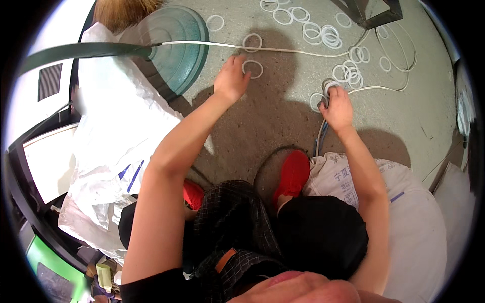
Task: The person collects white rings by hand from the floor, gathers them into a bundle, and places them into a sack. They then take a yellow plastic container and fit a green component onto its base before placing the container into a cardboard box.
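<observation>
White plastic rings [331, 37] lie scattered and overlapping on the floor. My left hand [232, 80] reaches low over the floor at upper centre, thumb apart from the fingers, at the left edge of a single white ring [253, 69]. Whether it touches that ring I cannot tell. On the right, my right hand [337, 107] is closed on a few stacked white rings [331, 86], which show at its fingertips. One more loose ring [316, 102] lies just left of it, and a cluster of rings [348, 74] lies just beyond.
A pale cable [283, 50] crosses the floor to a round green base [177, 55]. Behind stands a dark metal leg [376, 17]; a straw broom [124, 12] is at upper left. White plastic sheeting [116, 116] lies left, a stuffed white sack [414, 217] right. My red shoes [293, 174] are between.
</observation>
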Demonstrator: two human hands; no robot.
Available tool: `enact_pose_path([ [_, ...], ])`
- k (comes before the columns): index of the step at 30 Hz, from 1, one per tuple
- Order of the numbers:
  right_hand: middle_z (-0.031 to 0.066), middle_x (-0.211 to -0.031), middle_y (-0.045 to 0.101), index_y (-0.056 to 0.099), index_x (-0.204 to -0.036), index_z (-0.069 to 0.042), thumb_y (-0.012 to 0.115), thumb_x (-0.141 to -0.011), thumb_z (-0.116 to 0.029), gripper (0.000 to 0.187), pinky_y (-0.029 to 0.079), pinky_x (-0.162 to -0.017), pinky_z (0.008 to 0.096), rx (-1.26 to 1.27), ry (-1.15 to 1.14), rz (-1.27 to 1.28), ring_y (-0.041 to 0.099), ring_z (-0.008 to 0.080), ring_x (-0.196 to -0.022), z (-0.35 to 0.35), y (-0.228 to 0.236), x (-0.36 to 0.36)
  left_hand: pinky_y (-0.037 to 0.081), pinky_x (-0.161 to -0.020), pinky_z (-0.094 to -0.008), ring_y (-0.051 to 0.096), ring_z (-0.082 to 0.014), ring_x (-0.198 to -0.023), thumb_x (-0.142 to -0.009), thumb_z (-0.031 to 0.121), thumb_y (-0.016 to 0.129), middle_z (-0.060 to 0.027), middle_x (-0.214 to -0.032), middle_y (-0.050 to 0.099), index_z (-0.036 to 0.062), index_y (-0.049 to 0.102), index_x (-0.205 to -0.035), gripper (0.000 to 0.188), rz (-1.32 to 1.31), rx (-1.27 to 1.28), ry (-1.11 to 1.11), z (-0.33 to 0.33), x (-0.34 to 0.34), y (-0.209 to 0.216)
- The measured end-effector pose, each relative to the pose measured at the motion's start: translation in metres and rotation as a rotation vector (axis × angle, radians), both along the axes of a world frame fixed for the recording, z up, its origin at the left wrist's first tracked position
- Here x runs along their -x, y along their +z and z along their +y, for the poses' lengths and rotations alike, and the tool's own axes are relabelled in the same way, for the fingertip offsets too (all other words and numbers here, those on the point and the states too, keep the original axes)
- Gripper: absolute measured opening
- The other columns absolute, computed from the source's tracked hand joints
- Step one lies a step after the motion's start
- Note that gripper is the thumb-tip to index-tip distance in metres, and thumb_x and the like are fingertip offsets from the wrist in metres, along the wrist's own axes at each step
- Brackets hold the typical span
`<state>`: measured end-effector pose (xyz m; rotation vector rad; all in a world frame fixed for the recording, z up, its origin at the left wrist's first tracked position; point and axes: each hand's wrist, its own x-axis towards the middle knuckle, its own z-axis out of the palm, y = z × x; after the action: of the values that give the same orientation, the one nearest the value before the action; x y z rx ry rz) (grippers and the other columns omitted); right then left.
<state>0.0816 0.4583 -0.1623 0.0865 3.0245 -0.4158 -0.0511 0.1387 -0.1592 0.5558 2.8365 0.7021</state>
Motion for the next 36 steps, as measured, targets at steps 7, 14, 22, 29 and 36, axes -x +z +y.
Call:
enact_pose_path([
  [7,0.0109,-0.086,0.059,0.058,-0.087,-0.004,0.066,-0.073,-0.013,0.019,0.047,-0.073,0.0464,0.091,0.02,0.166,0.057,0.0321,-0.084,0.008,-0.013,0.008,0.053,-0.073,-0.0478,0.064,-0.0375,-0.09,-0.086,0.013,0.061,-0.015,-0.112,0.058,0.0137,0.052,-0.13,0.045,-0.059,0.101,0.011,0.006,0.038,-0.032],
  [14,0.0057,-0.078,0.06,0.055,-0.085,-0.002,0.061,-0.084,-0.008,0.009,0.046,-0.063,0.0327,0.712,-0.735,0.487,0.056,0.015,-0.073,0.081,-0.015,0.048,0.052,-0.072,-0.046,0.065,-0.0342,-0.086,-0.086,0.013,0.062,-0.0126,-0.102,0.061,0.0112,0.056,-0.12,0.035,0.103,0.084,-0.016,0.012,0.044,-0.029],
  [22,0.0153,-0.096,0.066,0.067,-0.104,-0.002,0.06,-0.078,-0.002,0.027,0.052,-0.082,0.0384,0.22,-0.542,0.278,0.065,0.0287,-0.091,0.111,-0.052,0.061,0.05,-0.075,-0.0475,0.062,-0.0382,-0.092,-0.086,0.009,0.058,-0.0159,-0.105,0.062,0.0076,0.054,-0.11,0.024,0.176,-0.048,-0.248,0.025,0.057,-0.016],
  [29,0.02,-0.101,0.066,0.064,-0.102,-0.001,0.057,-0.077,-0.002,0.026,0.049,-0.087,0.0443,0.036,-0.448,0.249,0.062,0.037,-0.098,0.109,-0.048,0.063,0.049,-0.081,-0.0492,0.062,-0.0425,-0.099,-0.09,0.006,0.05,-0.0246,-0.107,0.064,0.0043,0.054,-0.113,0.024,0.032,-0.278,0.204,0.048,0.115,-0.037],
  [36,0.0086,-0.083,0.063,0.057,-0.097,0.0,0.063,-0.088,-0.014,0.018,0.047,-0.07,0.0302,0.658,-0.656,0.303,0.056,0.0159,-0.076,0.081,-0.027,0.064,0.05,-0.086,-0.0477,0.062,-0.0393,-0.1,-0.087,0.009,0.054,-0.0202,-0.114,0.06,0.0119,0.057,-0.118,0.031,-0.032,0.014,0.118,0.047,0.122,-0.051],
])
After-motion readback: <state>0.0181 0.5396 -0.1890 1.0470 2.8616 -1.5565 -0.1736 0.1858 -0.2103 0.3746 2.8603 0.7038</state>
